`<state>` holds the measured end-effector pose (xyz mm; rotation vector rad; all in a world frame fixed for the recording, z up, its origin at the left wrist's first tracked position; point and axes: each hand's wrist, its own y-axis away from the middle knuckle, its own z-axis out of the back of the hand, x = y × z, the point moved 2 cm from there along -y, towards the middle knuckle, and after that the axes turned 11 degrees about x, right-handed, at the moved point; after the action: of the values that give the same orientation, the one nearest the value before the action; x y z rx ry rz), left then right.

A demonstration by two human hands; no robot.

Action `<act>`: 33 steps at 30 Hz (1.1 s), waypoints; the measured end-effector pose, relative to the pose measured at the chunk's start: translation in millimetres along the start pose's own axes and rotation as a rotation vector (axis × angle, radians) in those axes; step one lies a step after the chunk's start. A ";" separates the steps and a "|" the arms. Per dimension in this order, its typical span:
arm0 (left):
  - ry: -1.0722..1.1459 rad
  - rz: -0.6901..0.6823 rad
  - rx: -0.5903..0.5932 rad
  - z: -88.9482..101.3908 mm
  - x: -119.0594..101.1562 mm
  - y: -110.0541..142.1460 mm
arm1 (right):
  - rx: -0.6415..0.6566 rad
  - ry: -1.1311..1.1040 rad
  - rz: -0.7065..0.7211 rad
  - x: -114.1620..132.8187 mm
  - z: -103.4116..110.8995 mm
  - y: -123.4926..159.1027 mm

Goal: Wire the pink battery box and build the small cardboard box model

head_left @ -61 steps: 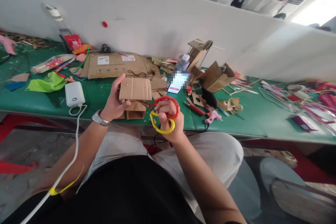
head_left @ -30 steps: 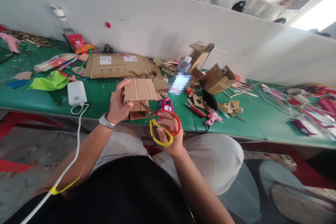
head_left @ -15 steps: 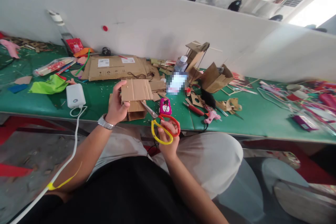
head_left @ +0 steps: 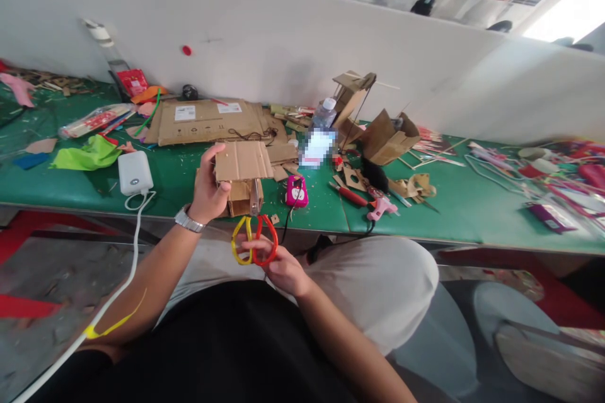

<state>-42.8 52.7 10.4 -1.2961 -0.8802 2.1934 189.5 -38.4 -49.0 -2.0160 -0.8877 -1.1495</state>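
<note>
My left hand grips the left side of a small cardboard box structure, its thumb along the near edge and its fingers behind. The structure has a flat top panel and an open box part beneath. In my right hand is a pair of scissors with one yellow and one red handle loop, fingers passing through the loops. Their blades point up at the right side of the structure, just below the top panel. Whether the blades touch cardboard I cannot tell.
Flattened cardboard lies behind my hands. A white power bank with a cable sits left. To the right are a pink-and-white gadget, a pink glue gun, red-handled pliers and a plastic bottle.
My right hand has moved left and slightly down with the scissors. They have turned from slanting up-left to nearly upright. My left hand and the cardboard structure have barely moved.
</note>
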 end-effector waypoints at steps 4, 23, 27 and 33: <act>0.019 -0.012 -0.006 -0.3 -1.3 -0.9 | -0.196 -0.053 -0.024 -20.2 1.3 -6.6; 0.024 -0.035 -0.319 3.3 -11.3 -5.4 | -0.546 0.166 0.088 -22.0 8.8 -4.6; 0.003 -0.013 -0.422 5.4 -18.1 -0.4 | -0.568 0.264 0.112 -17.0 11.2 -3.6; 0.029 0.114 -0.382 9.9 -13.7 11.2 | -0.547 0.368 0.134 -12.4 12.3 -2.9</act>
<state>-45.8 33.1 14.2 -1.5814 -1.2892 2.1527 187.9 -30.0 -64.5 -2.1236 -0.2612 -1.7485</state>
